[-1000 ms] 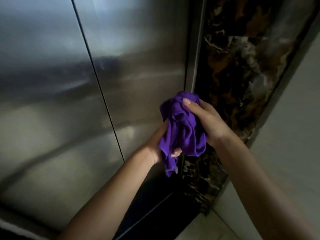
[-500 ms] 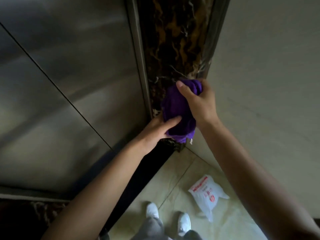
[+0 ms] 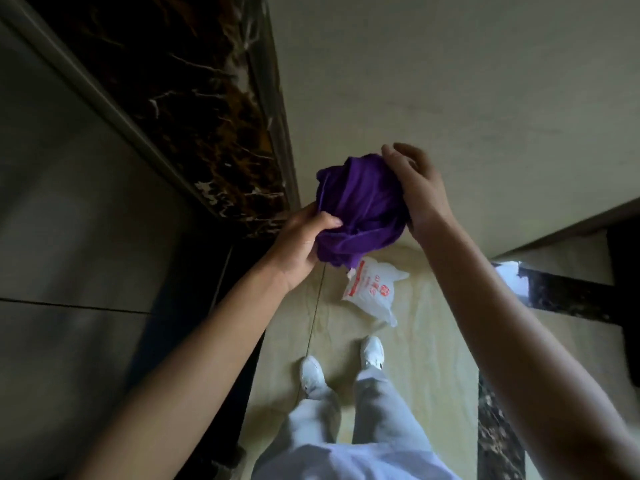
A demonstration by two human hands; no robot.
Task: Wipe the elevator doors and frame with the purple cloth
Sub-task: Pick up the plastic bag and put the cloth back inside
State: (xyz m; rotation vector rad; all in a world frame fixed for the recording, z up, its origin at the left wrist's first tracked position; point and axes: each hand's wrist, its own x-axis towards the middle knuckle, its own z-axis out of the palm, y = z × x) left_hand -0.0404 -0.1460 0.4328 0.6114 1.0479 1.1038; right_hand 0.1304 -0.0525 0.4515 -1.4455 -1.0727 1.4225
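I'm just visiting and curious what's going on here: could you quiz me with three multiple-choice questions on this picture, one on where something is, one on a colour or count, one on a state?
1. Where does the white plastic bag lie?
A. on the floor tiles ahead of the shoes
B. hung on the marble frame
C. in the left hand

2. What colour is the cloth?
A. yellow
B. purple
C. white

3. How is the cloth held?
A. spread flat on the door
B. dropped on the floor
C. bunched between both hands

Answers: 1 A, it rests on the tiles beyond the white shoes. 2 B, it is deep purple. 3 C, the left hand grips its lower edge and the right hand cups its side, off the marble frame.
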